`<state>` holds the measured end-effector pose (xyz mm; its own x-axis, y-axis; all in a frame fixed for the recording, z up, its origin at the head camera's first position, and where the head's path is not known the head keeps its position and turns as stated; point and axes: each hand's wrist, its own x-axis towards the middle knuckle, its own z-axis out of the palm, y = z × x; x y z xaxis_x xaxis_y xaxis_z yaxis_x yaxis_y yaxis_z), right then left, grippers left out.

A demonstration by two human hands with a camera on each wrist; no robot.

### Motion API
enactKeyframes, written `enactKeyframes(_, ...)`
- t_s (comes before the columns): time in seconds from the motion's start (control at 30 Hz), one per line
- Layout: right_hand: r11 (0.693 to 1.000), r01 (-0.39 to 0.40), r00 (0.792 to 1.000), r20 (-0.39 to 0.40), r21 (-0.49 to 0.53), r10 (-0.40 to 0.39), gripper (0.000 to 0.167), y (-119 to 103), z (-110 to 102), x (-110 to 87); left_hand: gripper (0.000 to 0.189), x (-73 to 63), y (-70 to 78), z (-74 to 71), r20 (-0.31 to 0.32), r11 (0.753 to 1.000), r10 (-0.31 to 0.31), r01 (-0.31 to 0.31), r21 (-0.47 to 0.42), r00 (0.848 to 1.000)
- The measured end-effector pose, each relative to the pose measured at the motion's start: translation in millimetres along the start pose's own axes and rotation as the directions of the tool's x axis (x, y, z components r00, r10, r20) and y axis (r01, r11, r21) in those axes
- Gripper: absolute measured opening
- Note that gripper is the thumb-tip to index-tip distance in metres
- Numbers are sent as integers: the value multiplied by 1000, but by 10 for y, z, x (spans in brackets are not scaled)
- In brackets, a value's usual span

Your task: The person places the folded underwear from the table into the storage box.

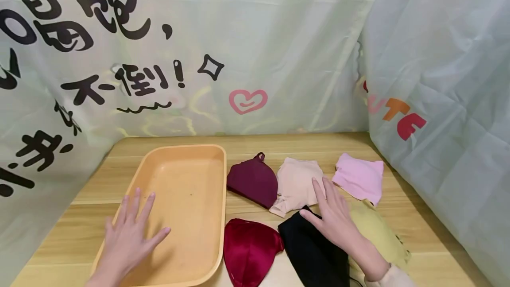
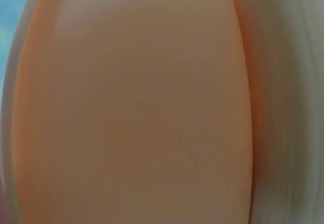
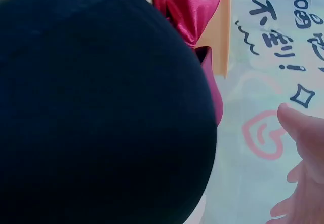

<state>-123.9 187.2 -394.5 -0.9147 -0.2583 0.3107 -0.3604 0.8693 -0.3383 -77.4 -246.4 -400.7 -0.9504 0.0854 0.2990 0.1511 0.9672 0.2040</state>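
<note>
My left hand [image 1: 129, 238] hovers with fingers spread over the left side of an orange-yellow plastic tray [image 1: 191, 203]; the tray fills the left wrist view. My right hand [image 1: 334, 216] is held over the folded garments, fingers extended and holding nothing. Beneath it lie a black folded garment [image 1: 308, 251], large in the right wrist view, and a pale pink one [image 1: 299, 180]. A yellow-green garment [image 1: 376, 229] is partly hidden by the right forearm. Between tray and black garment lies a shiny dark red one [image 1: 251, 247].
A dark purple garment [image 1: 253, 180] with a small loop lies against the tray's right side. At the back right is a lilac one [image 1: 360, 174]. Printed cloth curtains [image 1: 295, 56] close off the wooden table [image 1: 442, 242] at the back and sides.
</note>
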Motion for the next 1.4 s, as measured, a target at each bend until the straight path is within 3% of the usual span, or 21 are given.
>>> enactKeyframes(0.37, 997, 31, 999, 37, 70, -33, 75, -49, -1, 277, 89, -248, -409, -6, -17, 994, -108, 108, -19, 994)
enactKeyframes(0.53, 996, 37, 998, 56, 77, -41, 71, -69, 33, 362, 79, -330, -571, 22, 82, 988, -130, 136, -77, 988)
enactKeyframes(0.73, 992, 13, 989, 146, 129, -32, 69, -117, 79, 453, 70, -349, -647, 43, 222, 963, -164, 205, -176, 961)
enactKeyframes(1.17, 935, -92, 949, 313, 343, -22, 66, -232, 220, 766, 70, -334, -707, 89, 234, 944, -211, 260, -204, 949)
enactKeyframes(1.4, 898, -126, 935, 353, 422, -34, 62, -284, 328, 960, 64, -257, -733, 79, 165, 950, -202, 234, -206, 965)
